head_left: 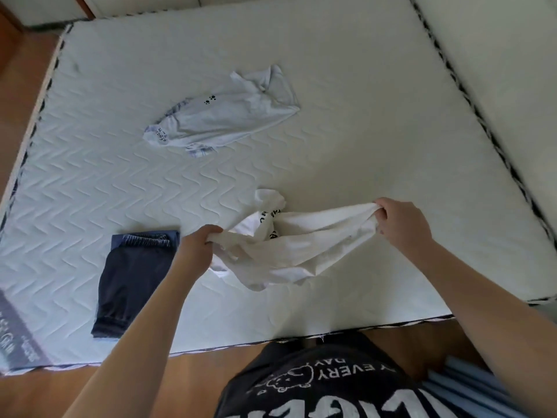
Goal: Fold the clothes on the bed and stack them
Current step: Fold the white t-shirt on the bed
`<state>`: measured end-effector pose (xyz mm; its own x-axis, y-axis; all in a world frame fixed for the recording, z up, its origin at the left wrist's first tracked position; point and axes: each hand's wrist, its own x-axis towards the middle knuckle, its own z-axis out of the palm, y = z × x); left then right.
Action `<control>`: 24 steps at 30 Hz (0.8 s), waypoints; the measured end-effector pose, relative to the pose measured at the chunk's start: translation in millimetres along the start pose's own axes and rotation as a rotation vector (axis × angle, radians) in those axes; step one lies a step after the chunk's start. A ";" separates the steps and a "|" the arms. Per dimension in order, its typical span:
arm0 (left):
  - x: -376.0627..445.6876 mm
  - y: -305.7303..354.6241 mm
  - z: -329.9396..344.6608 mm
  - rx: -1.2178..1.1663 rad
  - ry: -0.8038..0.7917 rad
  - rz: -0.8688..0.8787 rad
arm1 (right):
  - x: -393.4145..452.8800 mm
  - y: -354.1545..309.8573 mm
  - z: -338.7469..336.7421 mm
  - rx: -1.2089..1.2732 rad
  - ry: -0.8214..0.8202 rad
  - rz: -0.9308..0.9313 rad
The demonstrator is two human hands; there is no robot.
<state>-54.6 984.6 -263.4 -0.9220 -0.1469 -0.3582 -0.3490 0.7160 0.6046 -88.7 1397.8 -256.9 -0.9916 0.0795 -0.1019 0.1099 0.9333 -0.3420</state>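
Observation:
A crumpled white T-shirt with black lettering (289, 245) hangs stretched between my two hands just above the near part of the bed. My left hand (200, 245) grips its left edge, and my right hand (398, 221) grips its right edge a little higher. To the left of my left forearm lie folded dark navy trousers (129, 276) flat on the mattress (376, 116). Farther back, near the bed's middle, a pale blue-white garment with small black paw prints (223, 116) lies unfolded and rumpled.
The bare quilted white mattress has a dark patterned border along its edges (470, 104). Wooden floor (24, 95) shows at the left and in front. A grey label (21, 336) marks the near left corner. Light blue slats (470, 387) stand at the lower right.

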 end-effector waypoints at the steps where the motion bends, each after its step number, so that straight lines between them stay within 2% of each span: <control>1: 1.0 0.6 -7.0 -0.013 0.024 -0.009 | -1.6 2.2 -10.4 -0.025 0.050 0.012; 5: 8.2 -0.2 -32.4 -0.131 0.091 -0.071 | -9.3 21.2 -46.8 -0.051 0.189 0.087; 9: 16.3 -2.3 -56.9 -0.213 0.226 -0.102 | -21.0 51.2 -75.6 0.053 0.284 0.199; 11: 19.3 -1.1 -68.0 -0.180 0.258 -0.073 | -25.4 67.1 -86.6 0.220 0.302 0.293; 14: 26.5 10.1 -79.7 -0.150 0.223 -0.044 | -27.6 81.1 -99.9 0.634 0.350 0.484; 16: 33.7 25.1 -83.7 -0.167 0.198 -0.025 | -25.1 83.3 -105.3 0.808 0.378 0.552; 20: 52.5 66.3 -85.3 -0.243 0.166 0.022 | -6.1 78.4 -111.8 1.023 0.361 0.598; 24: 82.2 115.4 -95.5 -0.320 0.217 0.032 | 28.3 77.9 -131.8 1.171 0.483 0.574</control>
<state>-186.6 990.0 -155.1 -0.9354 -0.2931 -0.1976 -0.3224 0.4781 0.8170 -117.1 1518.9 -163.3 -0.6875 0.6832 -0.2461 0.2595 -0.0854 -0.9620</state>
